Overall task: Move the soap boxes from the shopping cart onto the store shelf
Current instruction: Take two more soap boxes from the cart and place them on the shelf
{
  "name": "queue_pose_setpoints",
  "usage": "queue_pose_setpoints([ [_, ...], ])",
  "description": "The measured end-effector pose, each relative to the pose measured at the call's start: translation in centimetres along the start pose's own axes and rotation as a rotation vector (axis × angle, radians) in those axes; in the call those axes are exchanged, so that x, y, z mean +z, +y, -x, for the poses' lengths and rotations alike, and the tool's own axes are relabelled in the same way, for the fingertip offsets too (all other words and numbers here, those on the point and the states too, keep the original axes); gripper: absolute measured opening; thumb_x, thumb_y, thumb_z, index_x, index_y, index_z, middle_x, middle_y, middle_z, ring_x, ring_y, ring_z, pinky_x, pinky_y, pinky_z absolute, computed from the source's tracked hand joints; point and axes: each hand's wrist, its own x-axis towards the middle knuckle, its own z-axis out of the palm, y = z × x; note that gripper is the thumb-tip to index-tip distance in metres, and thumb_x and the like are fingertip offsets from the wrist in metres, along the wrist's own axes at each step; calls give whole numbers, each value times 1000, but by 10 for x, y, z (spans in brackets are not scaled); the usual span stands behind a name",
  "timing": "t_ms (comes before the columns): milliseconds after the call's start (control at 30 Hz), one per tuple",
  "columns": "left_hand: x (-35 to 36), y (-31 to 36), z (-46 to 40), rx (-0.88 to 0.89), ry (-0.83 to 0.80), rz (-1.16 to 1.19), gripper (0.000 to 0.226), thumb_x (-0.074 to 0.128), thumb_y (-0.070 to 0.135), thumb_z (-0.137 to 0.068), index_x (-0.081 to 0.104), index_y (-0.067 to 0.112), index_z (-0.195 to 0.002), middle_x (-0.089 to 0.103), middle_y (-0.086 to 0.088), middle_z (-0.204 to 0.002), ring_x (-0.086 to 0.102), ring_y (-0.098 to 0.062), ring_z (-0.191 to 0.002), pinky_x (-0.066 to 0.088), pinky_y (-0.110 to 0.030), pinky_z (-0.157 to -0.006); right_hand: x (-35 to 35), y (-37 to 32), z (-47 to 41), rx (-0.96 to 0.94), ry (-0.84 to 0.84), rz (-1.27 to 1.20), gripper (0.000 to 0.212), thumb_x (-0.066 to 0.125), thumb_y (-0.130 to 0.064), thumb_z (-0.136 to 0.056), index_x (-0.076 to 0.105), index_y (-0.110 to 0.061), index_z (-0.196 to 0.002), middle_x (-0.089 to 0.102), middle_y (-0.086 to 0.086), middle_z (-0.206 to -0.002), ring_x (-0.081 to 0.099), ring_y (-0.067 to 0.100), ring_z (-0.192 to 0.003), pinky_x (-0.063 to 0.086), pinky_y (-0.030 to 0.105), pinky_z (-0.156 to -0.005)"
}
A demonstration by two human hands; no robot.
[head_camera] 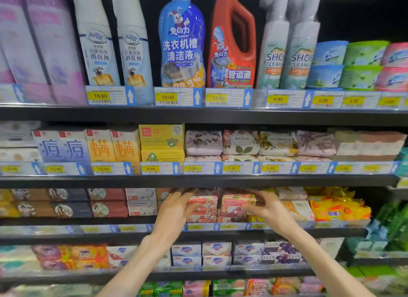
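Observation:
Both my hands reach into the third shelf [132, 232] from the top. My left hand [176, 205] has its fingers curled on a red-and-white goat soap box [204, 205] atop a short stack. My right hand [263, 205] grips a pink goat soap box [235, 202] on the neighbouring stack, thumb under it and fingers over its top right. The two boxes sit side by side, nearly touching. The shopping cart is out of view.
Soap boxes fill the shelf on both sides: brown and red ones [106, 202] at left, yellow packs [340, 210] at right. Bottles [182, 40] stand on the top shelf. More soap rows lie above [163, 142] and below [217, 253].

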Motion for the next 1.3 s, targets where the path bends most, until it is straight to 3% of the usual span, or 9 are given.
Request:
queue_pose_setpoints([
  [167,9,2,-1,69,127,-153,30,71,32,-90,74,15,-115,71,-6,-110,64,-29,-101,58,-40,-82,5,1,-6,56,14,-36,52,78,-36,-82,61,-23,-129,65,-13,-118,60,0,-106,43,6,-81],
  [300,15,3,-2,109,184,-175,27,74,24,-89,73,14,-115,70,-8,-115,65,-31,-105,59,-41,-81,10,-4,-12,102,9,-65,46,77,-27,-84,61,-21,-127,63,-12,-113,59,1,-99,43,8,-81],
  [400,20,4,-2,127,205,-207,24,74,21,-90,73,15,-112,70,-6,-112,65,-30,-101,59,-40,-77,13,-3,-12,87,8,-17,47,76,-33,-85,61,-21,-129,63,-13,-118,59,8,-112,46,22,-95],
  [600,28,-1,-3,124,204,-227,26,74,24,-89,71,16,-114,68,-7,-116,63,-31,-104,58,-41,-77,17,3,-18,65,11,254,45,67,-48,-89,65,-18,-123,65,-5,-111,60,15,-108,50,28,-91],
  [767,32,-1,-3,123,229,-215,30,72,23,-91,70,15,-119,67,-7,-119,61,-34,-110,59,-42,-82,27,0,-27,163,39,419,30,62,-49,-92,66,-19,-97,67,2,-99,62,21,-100,51,29,-86],
  [1067,34,-2,-2,121,221,-207,34,72,23,-91,67,15,-123,66,-6,-122,61,-33,-116,59,-42,-86,32,-8,-26,139,76,502,37,60,-47,-94,72,-11,-99,66,6,-99,60,23,-102,49,28,-85],
  [1200,33,0,-3,107,217,-231,31,72,24,-91,69,14,-120,68,-8,-120,62,-35,-113,59,-42,-85,32,-13,-26,147,54,512,34,59,-45,-95,63,-15,-81,59,2,-87,61,24,-96,46,27,-77],
  [1300,34,1,-4,93,189,-246,31,74,23,-89,70,15,-119,68,-7,-119,63,-36,-111,60,-43,-82,34,-12,-25,141,70,528,32,60,-44,-95,60,-18,-76,62,6,-99,59,26,-105,45,28,-81],
])
